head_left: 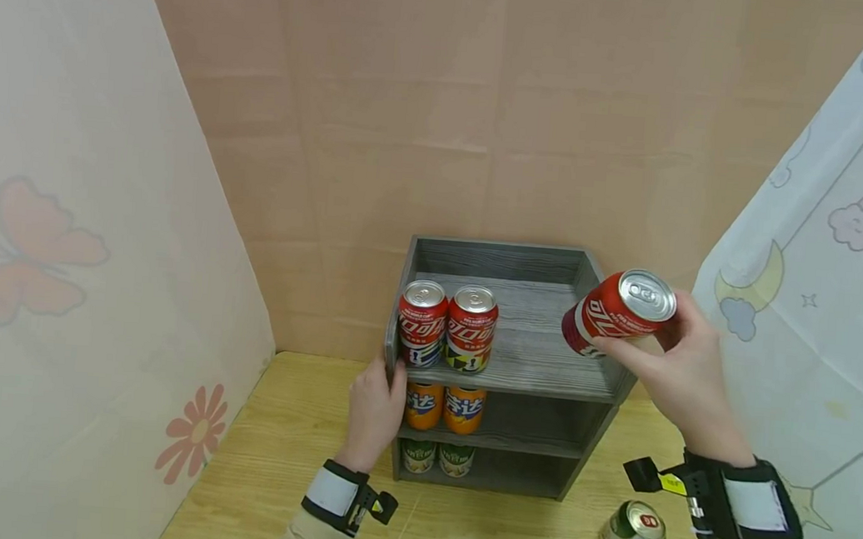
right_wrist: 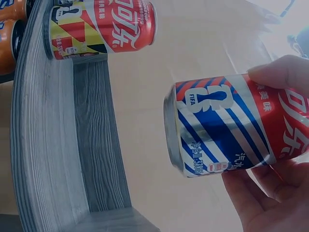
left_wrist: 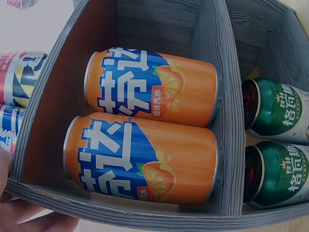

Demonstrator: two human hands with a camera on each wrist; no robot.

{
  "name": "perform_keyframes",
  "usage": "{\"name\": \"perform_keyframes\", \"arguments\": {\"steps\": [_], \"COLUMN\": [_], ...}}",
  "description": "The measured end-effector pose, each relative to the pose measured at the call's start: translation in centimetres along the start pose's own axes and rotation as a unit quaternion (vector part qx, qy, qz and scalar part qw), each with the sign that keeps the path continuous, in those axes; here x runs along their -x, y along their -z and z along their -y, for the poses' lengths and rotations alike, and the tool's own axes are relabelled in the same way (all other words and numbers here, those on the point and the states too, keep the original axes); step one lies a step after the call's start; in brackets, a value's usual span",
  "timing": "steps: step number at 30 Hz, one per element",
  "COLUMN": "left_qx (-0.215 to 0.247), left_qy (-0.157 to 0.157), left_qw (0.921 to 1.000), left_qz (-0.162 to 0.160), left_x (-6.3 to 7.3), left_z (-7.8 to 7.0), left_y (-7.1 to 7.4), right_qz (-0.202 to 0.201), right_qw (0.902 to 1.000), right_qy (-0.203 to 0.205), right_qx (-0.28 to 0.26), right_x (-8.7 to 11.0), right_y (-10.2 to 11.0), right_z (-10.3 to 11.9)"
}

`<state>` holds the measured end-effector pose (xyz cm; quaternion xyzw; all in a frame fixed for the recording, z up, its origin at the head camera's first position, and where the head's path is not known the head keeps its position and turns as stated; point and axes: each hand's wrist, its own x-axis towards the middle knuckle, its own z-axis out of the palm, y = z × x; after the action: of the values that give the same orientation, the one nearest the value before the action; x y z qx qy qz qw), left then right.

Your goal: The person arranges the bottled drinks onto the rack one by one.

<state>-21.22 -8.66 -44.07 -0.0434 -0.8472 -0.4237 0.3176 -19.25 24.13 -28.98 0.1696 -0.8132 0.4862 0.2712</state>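
Observation:
My right hand [head_left: 694, 380] grips a red cola can [head_left: 616, 312], tilted, at the right side of the grey wooden shelf [head_left: 529, 381]. In the right wrist view the can's blue-and-white striped lower part [right_wrist: 217, 125] faces the camera, thumb on one side and fingers on the other. My left hand [head_left: 377, 403] holds the shelf's left side near the top board. Two red cola cans, one on the left [head_left: 423, 323] and one beside it [head_left: 471, 329], stand upright on the top board's left part.
Two orange soda cans [left_wrist: 145, 159] stand on the middle level, left side. Below them are two green-and-white cans [left_wrist: 280, 108]. Another green-and-white can [head_left: 633, 534] is on the wooden table [head_left: 253, 457], right of the shelf. Patterned sheets hang at both sides.

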Motion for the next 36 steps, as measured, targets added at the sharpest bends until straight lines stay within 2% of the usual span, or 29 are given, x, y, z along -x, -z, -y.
{"name": "perform_keyframes", "arguments": {"steps": [6, 13, 25, 32, 36], "left_qx": [0.002, -0.004, -0.007, -0.008, -0.008], "left_qy": [0.000, -0.007, 0.001, -0.005, -0.005], "left_qw": [1.0000, 0.9999, 1.0000, 0.9999, 1.0000], "left_qz": [0.000, -0.008, -0.002, -0.004, -0.004], "left_x": [0.0, 0.0, 0.1, 0.1, 0.1], "left_z": [0.0, 0.0, -0.3, -0.2, -0.2], "left_y": [0.0, 0.1, 0.2, 0.1, 0.1], "right_qz": [0.028, 0.044, 0.076, 0.090, 0.099], "right_qw": [0.9994, 0.9989, 0.9958, 0.9941, 0.9932], "right_qy": [-0.021, -0.010, -0.046, -0.059, -0.060], "right_qx": [-0.003, -0.009, -0.021, 0.009, 0.003], "right_x": [-0.4, -0.8, -1.2, -1.1, -1.0], "right_y": [-1.2, -2.7, -4.8, -5.7, -6.2], "right_z": [-0.8, -1.6, -2.1, -2.6, -3.2]}}
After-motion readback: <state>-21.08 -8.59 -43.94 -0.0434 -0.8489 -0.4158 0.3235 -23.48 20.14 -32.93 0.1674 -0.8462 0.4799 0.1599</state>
